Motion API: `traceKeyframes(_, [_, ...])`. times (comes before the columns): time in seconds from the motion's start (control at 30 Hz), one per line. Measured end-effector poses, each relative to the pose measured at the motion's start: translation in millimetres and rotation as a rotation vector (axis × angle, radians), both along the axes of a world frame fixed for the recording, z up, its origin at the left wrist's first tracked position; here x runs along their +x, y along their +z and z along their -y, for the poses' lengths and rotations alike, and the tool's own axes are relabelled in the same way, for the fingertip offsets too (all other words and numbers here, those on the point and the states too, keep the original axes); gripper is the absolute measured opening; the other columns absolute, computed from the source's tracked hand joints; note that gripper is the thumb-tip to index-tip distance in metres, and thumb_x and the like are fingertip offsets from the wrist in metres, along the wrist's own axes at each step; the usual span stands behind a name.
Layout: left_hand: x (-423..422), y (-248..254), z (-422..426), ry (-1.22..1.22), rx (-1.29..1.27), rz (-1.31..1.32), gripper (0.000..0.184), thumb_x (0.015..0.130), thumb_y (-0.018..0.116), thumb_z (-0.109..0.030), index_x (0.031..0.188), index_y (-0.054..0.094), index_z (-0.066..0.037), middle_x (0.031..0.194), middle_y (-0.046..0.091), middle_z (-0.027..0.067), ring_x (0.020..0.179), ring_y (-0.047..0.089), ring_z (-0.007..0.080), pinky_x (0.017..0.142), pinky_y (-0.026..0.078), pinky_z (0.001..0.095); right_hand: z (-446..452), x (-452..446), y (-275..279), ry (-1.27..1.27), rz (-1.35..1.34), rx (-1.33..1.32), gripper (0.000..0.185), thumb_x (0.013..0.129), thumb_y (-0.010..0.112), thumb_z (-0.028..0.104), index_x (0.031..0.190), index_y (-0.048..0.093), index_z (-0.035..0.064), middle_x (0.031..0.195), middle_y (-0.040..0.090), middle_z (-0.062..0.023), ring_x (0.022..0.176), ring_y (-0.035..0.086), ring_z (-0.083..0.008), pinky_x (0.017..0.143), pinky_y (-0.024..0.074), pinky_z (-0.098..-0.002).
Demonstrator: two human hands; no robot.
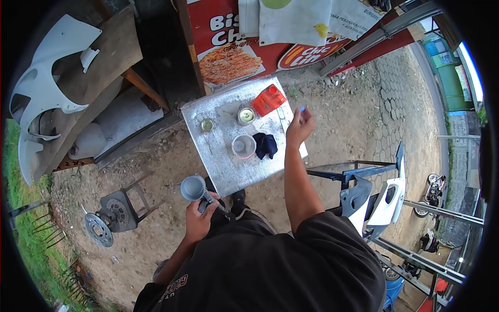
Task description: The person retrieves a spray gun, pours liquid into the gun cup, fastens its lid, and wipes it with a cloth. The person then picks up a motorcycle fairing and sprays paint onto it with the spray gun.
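My left hand (pixel 198 219) is closed around a paint spray gun (pixel 193 187), whose round grey cup points up with its mouth uncovered. Past the table's right edge, my right hand (pixel 301 126) is raised with bent fingers. A small pale-blue piece (pixel 302 109) shows at its fingertips, too small to name. Nearest to that hand on the silver-covered table (pixel 228 179) lies a red can (pixel 268 100) with a round red cap. Beside it are an opened tin (pixel 246 116), a clear plastic cup (pixel 243 146), a dark crumpled cloth (pixel 266 146) and a small jar (pixel 207 125).
White motorcycle fairings hang on a stand (pixel 384 203) at the right and on a board (pixel 47 88) at the left. A metal stool (pixel 119 210) with a disc stands left of me. A red food banner (pixel 228 57) is behind the table.
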State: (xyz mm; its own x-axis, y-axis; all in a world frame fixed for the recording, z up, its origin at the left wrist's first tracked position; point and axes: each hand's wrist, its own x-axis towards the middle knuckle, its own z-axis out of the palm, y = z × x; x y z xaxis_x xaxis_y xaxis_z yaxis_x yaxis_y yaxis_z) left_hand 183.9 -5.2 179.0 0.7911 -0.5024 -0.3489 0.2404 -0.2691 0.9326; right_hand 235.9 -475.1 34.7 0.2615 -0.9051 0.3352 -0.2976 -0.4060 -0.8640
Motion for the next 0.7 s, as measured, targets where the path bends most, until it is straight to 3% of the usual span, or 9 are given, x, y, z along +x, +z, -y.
traceKeyframes(0.07, [1,-2,-1,0.0,-0.009,-0.002,0.021,0.115,0.077,-0.016,0.129,0.075,0.0,0.121,0.082,0.008,0.112,0.073,0.0143,0.103,0.058,0.034,0,18,84,0.229,0.022,-0.155,0.028,0.105,0.083,0.017,0.129,0.078,0.002,0.125,0.075,-0.0173,0.111,0.079,-0.0357,0.098,0.0622,-0.0467])
traceKeyframes(0.17, [0,-8,-1,0.003,-0.01,-0.01,0.021,0.115,0.077,-0.015,0.129,0.075,0.0,0.121,0.082,0.0079,0.111,0.073,0.0142,0.102,0.058,0.034,11,50,130,0.588,-0.392,-0.367,0.03,0.105,0.081,0.016,0.133,0.078,0.0055,0.129,0.076,-0.0159,0.118,0.078,-0.0406,0.1,0.0625,-0.0512])
traceKeyframes(0.23, [0,-8,0,0.012,-0.016,-0.022,0.021,0.114,0.077,-0.015,0.129,0.075,0.0,0.121,0.082,0.0078,0.111,0.073,0.0142,0.103,0.058,0.0341,8,67,145,0.699,-0.611,-0.344,0.032,0.103,0.08,0.015,0.134,0.078,0.0072,0.131,0.076,-0.0155,0.119,0.077,-0.0431,0.101,0.062,-0.0539])
traceKeyframes(0.27, [1,-8,0,0.007,-0.016,-0.016,0.021,0.114,0.077,-0.015,0.129,0.075,0.0,0.121,0.082,0.0077,0.112,0.073,0.0142,0.103,0.058,0.0342,8,74,148,0.754,-0.719,-0.332,0.033,0.102,0.08,0.014,0.135,0.078,0.008,0.132,0.076,-0.0152,0.12,0.076,-0.0443,0.101,0.0617,-0.0553])
traceKeyframes(0.37, [1,-5,1,0.003,-0.021,-0.012,0.02,0.114,0.077,-0.014,0.129,0.076,0.0,0.121,0.082,0.0074,0.112,0.074,0.0142,0.103,0.058,0.0342,16,85,129,0.791,-0.699,-0.426,0.03,0.1,0.081,0.013,0.129,0.078,0.0072,0.13,0.076,-0.0166,0.116,0.077,-0.0462,0.1,0.0617,-0.0565])
traceKeyframes(0.7, [-2,-1,-4,0.059,-0.046,-0.045,0.017,0.115,0.074,-0.011,0.128,0.075,0.0,0.119,0.08,0.0071,0.113,0.073,0.0139,0.104,0.057,0.0338,22,82,125,0.753,-0.62,-0.346,0.023,0.099,0.082,0.015,0.119,0.078,0.0045,0.128,0.077,-0.0171,0.115,0.076,-0.0465,0.1,0.0612,-0.0568])
